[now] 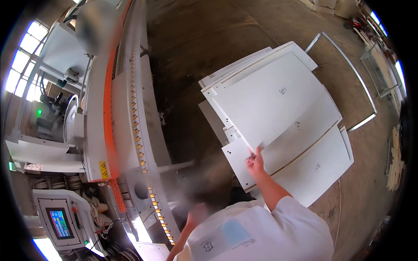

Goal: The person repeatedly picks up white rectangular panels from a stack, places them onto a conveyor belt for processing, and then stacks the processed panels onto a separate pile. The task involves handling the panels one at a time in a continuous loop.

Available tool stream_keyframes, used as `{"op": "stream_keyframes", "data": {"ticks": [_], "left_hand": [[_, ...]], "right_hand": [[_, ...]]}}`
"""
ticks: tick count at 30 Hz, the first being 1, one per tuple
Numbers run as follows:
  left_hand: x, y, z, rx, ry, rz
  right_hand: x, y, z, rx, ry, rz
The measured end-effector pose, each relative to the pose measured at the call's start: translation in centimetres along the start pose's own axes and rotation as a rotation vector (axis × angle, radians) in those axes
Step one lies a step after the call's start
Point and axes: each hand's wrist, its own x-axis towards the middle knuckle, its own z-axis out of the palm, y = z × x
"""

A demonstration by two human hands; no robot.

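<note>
A stack of white panels lies to the right of the machine. The upper white panel (261,93) slants across the pile, with small dark printed marks on its face and drilled holes along its near-left edge. My right hand (255,162) is closed at the corner of this panel, thumb on top and fingers curled at the edge. Below it lies another white panel (313,165), partly covered. My left hand (198,214) is low beside the machine's edge, away from the panels. A smear over the picture blurs it, and its fingers cannot be made out.
Along my left runs a long edge-processing machine with an orange strip (109,108) and a row of yellow-and-white rollers (138,143). A control box with a lit screen (60,223) stands at lower left. A metal frame (355,71) lies on the brown floor (191,26) beyond the stack.
</note>
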Motion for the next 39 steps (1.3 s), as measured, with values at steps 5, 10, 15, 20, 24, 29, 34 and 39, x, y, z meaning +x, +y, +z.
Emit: {"op": "stream_keyframes", "data": {"ticks": [5,10,15,20,24,29,34,39], "left_hand": [[9.7,7.0,2.3,-0.722,-0.122,0.001],[14.3,9.6,5.0,-0.832,-0.151,-0.15],[11.2,5.6,5.8,-0.972,0.116,-0.24],[3.4,1.2,2.8,-0.635,0.307,-0.135],[-1.6,-3.4,0.6,-0.348,0.551,-0.03],[-7.1,-4.8,-0.4,-0.762,0.84,-0.262],[-14.2,-7.9,-0.5,-0.823,1.002,-0.298],[-21.8,-13.8,1.2,-1.126,1.15,-0.213]], "right_hand": [[-9.0,3.6,-0.2,-0.165,-0.241,0.325],[-14.0,5.5,0.4,-0.98,-0.484,0.527],[-11.9,4.5,-5.8,-0.891,-0.182,0.473],[-10.4,-2.4,-9.5,-0.642,0.109,0.085],[-10.4,-5.1,-8.7,-0.592,0.247,0.003],[-10.0,-2.0,-7.9,-0.699,0.292,0.076],[-15.5,4.1,-4.8,-0.807,0.248,0.03],[-18.6,7.9,-3.7,-1.009,0.017,0.138]]}}
